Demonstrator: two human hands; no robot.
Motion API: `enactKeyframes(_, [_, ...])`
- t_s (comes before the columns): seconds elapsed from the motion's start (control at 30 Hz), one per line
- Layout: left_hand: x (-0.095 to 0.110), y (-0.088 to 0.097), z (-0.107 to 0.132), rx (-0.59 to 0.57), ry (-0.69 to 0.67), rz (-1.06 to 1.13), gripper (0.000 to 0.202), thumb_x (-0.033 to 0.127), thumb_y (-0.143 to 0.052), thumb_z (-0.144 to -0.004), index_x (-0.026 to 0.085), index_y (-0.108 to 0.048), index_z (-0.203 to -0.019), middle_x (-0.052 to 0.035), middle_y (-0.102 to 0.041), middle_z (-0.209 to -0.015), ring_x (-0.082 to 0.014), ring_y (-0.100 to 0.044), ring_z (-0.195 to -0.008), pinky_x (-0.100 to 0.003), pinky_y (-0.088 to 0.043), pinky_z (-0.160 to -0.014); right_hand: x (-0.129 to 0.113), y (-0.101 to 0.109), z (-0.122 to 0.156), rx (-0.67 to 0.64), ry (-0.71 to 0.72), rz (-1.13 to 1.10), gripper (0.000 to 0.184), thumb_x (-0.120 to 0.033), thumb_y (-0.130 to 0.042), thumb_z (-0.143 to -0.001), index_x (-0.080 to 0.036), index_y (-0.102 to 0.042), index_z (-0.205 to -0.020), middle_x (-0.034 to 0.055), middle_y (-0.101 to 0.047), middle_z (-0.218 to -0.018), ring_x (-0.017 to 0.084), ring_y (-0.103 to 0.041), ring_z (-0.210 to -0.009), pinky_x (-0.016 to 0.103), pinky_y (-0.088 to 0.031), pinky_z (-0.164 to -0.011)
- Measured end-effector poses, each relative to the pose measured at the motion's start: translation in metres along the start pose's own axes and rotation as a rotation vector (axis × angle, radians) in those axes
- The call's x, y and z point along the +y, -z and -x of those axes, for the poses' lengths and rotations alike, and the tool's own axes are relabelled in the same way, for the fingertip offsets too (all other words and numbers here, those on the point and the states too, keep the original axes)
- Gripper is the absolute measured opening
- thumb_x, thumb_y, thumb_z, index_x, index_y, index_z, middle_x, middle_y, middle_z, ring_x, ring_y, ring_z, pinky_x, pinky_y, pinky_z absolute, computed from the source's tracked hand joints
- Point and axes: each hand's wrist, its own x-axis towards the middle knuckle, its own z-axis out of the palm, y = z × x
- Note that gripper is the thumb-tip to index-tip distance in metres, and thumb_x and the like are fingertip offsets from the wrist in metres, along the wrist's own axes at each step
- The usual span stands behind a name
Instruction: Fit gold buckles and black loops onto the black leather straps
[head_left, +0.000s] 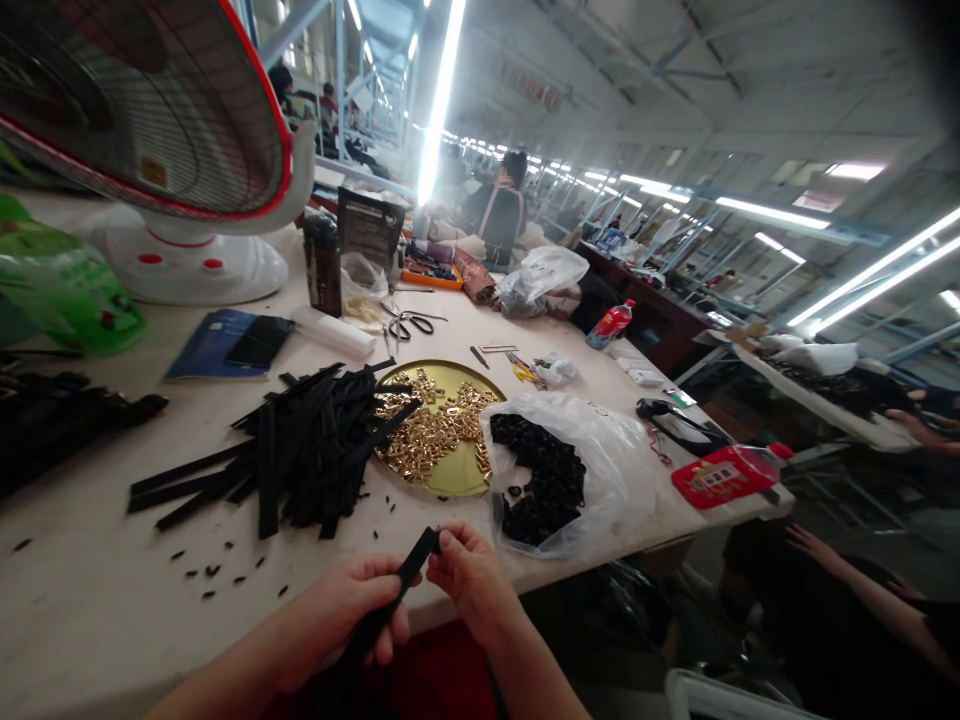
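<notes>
My left hand [346,608] is closed around a black strap [397,590] near the table's front edge. My right hand [471,572] pinches the strap's upper end, fingers pressed together. Just beyond lies a pile of black straps [300,450] spread over the white table [90,580]. A round gold tray [450,475] holds several small gold metal buckles [435,425]. A clear plastic bag [600,470] with small black pieces [544,480] sits to the right of the tray.
A white and red fan [172,150] stands at the back left, a green bag [67,290] beside it. Scissors [409,322], a blue booklet [217,343], a red box [724,475] and bottles lie further back. Another person's arm [862,590] shows at right; a person sits far off.
</notes>
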Motion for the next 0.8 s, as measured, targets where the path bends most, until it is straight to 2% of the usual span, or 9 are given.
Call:
enactKeyframes(0.17, [-0.001,0.005,-0.003,-0.007,0.004,-0.108,0.030,0.038,-0.050,-0.071,0.017,-0.054,-0.092,0.0026,-0.063,-0.058,-0.0081,-0.052,-0.044,-0.017,-0.034,-0.043,0.001,0.001,0.000,-0.019,0.112,0.175,0.032,-0.035,-0.075,-0.060,-0.016,-0.054,-0.075,-0.0028,-0.060,-0.060,0.009,-0.055,-0.052,0.024,-0.045,-0.056])
enactKeyframes(0.3, [-0.002,0.014,-0.018,0.060,-0.119,-0.289,0.024,0.038,-0.048,-0.072,0.016,-0.054,-0.080,0.0050,-0.057,-0.055,-0.0076,-0.049,-0.042,-0.017,-0.034,-0.042,0.000,-0.004,0.002,-0.055,0.239,0.368,0.027,-0.034,-0.071,-0.064,-0.016,-0.055,-0.075,-0.0030,-0.059,-0.058,0.011,-0.055,-0.054,0.025,-0.042,-0.057])
enactKeyframes(0.47, [-0.003,0.015,-0.031,0.118,-0.153,-0.543,0.033,0.046,-0.034,-0.079,0.018,-0.049,-0.074,0.0096,-0.041,-0.040,-0.0069,-0.030,-0.031,-0.019,-0.023,-0.035,0.001,-0.003,0.001,-0.041,0.207,0.348,0.027,-0.036,-0.069,-0.066,-0.015,-0.055,-0.077,-0.0020,-0.060,-0.063,0.010,-0.054,-0.053,0.025,-0.042,-0.056])
enactKeyframes(0.53, [-0.002,0.014,-0.028,0.160,-0.200,-0.642,0.032,0.043,-0.035,-0.079,0.018,-0.051,-0.070,0.0089,-0.040,-0.040,-0.0080,-0.032,-0.035,-0.020,-0.023,-0.038,0.002,-0.001,0.001,-0.034,0.216,0.376,0.027,-0.034,-0.070,-0.064,-0.015,-0.056,-0.075,-0.0027,-0.059,-0.060,0.010,-0.054,-0.051,0.024,-0.041,-0.055])
enactKeyframes(0.67, [0.004,0.012,-0.020,0.259,-0.299,-0.906,0.030,0.036,-0.038,-0.080,0.018,-0.055,-0.063,0.0047,-0.046,-0.048,-0.0116,-0.043,-0.048,-0.022,-0.024,-0.047,0.006,0.002,0.002,-0.022,0.228,0.455,0.024,-0.031,-0.072,-0.061,-0.015,-0.057,-0.071,-0.0035,-0.059,-0.054,0.011,-0.053,-0.051,0.024,-0.040,-0.055])
enactKeyframes(0.73, [0.005,0.012,-0.019,0.267,-0.317,-0.947,0.030,0.035,-0.039,-0.079,0.018,-0.055,-0.061,0.0038,-0.049,-0.052,-0.0123,-0.044,-0.052,-0.023,-0.023,-0.048,0.008,0.003,0.003,-0.027,0.225,0.449,0.024,-0.031,-0.073,-0.061,-0.016,-0.057,-0.071,-0.0031,-0.059,-0.054,0.011,-0.054,-0.051,0.024,-0.040,-0.055])
enactKeyframes(0.8, [0.004,0.013,-0.020,0.245,-0.301,-0.887,0.030,0.037,-0.039,-0.078,0.018,-0.055,-0.061,0.0050,-0.045,-0.049,-0.0116,-0.041,-0.049,-0.022,-0.023,-0.047,0.009,0.002,0.003,-0.051,0.199,0.368,0.025,-0.033,-0.072,-0.063,-0.016,-0.058,-0.073,-0.0025,-0.060,-0.056,0.011,-0.054,-0.050,0.024,-0.041,-0.054])
